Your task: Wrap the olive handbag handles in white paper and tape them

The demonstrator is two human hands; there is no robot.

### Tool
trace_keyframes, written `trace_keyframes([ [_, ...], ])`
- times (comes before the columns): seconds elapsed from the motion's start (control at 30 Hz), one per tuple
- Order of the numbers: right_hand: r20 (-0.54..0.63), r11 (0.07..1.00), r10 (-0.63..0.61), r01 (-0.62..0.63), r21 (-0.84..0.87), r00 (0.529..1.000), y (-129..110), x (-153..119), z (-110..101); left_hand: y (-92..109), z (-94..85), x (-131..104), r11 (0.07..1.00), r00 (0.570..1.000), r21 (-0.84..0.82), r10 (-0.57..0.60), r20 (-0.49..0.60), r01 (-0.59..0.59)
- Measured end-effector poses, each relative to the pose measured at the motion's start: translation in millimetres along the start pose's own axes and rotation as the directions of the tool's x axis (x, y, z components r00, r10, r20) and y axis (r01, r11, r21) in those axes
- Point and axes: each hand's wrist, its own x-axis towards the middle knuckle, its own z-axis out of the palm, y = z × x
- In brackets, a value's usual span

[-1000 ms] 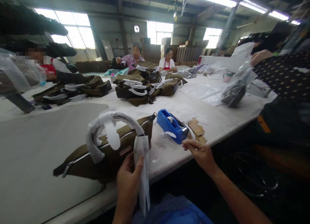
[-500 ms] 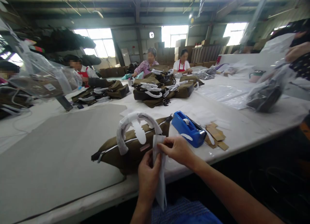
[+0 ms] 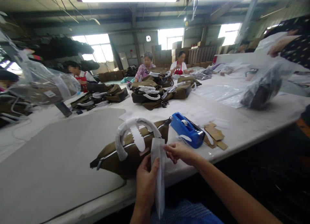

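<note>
A folded strip of thin white wrapping (image 3: 159, 178) hangs upright in my left hand (image 3: 146, 178), thumb on its front, fingers behind. My right hand (image 3: 178, 153) is at the strip's upper right edge, fingers curled and fingertips close together; whether they pinch the edge is too small to tell. Just beyond my left hand, an olive bag (image 3: 110, 162) with a silver zip stands on the table (image 3: 72, 159). Its handles (image 3: 120, 138) are wrapped in white, and a white toothed strip (image 3: 138, 138) hangs by them. A blue tape dispenser (image 3: 187, 130) stands right of the bag.
Brown cardboard pieces (image 3: 214, 133) lie right of the dispenser. Wrapped-handle bags (image 3: 179, 91) are piled farther back. At the right, a person's hand (image 3: 278, 48) is above a plastic-covered dark bag (image 3: 263, 88). Other people sit across the table. A plastic-wrapped item (image 3: 46, 88) is at left.
My right hand has shifted from the front of the white strip to its right edge. The other person's hand at the right has moved left, and the plastic-covered bag there has changed position.
</note>
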Motion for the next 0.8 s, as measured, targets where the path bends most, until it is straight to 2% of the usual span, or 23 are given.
trace_keyframes([
  [0.13, -0.211, 0.992, -0.1, 0.113, 0.05, 0.972, 19, -12, 4, 0, 0.1, 1, 0.997, 0.999, -0.053, -0.047, 0.017, 0.048],
  [0.23, -0.406, 0.96, -0.244, 0.279, 0.027, 0.881, 11, -29, 14, -2, 1.1, 3, 0.999, 0.999, -0.026, -0.03, -0.011, 0.03],
  [0.3, -0.453, 0.92, -0.365, 0.389, -0.041, 0.814, 1, -34, 22, -2, 2.0, 4, 1.0, 1.0, -0.013, -0.022, -0.007, 0.021],
  [0.33, -0.436, 0.901, -0.413, 0.43, -0.065, 0.8, -2, -35, 26, -2, 2.5, 4, 1.0, 1.0, -0.013, -0.017, -0.008, 0.017],
  [0.37, -0.399, 0.888, -0.443, 0.455, -0.07, 0.803, -5, -35, 29, -1, 3.0, 5, 1.0, 1.0, -0.016, -0.015, -0.011, 0.015],
  [0.43, -0.313, 0.886, -0.444, 0.463, -0.015, 0.839, -7, -34, 33, 1, 3.8, 4, 1.0, 1.0, -0.028, -0.012, -0.021, 0.011],
  [0.6, -0.266, 0.931, -0.297, 0.341, 0.134, 0.917, 7, -51, 39, 6, 7.2, -1, 0.998, 1.0, -0.059, -0.007, -0.002, 0.006],
  [0.7, -0.207, 0.958, -0.245, 0.269, 0.1, 0.947, 21, -68, 49, 8, 11.4, -3, 0.997, 0.999, -0.075, -0.029, -0.034, 0.027],
  [0.8, -0.184, 0.972, -0.22, 0.232, 0.045, 0.958, 34, -75, 63, 7, 16.8, -1, 0.996, 0.997, -0.086, -0.044, -0.064, 0.038],
])
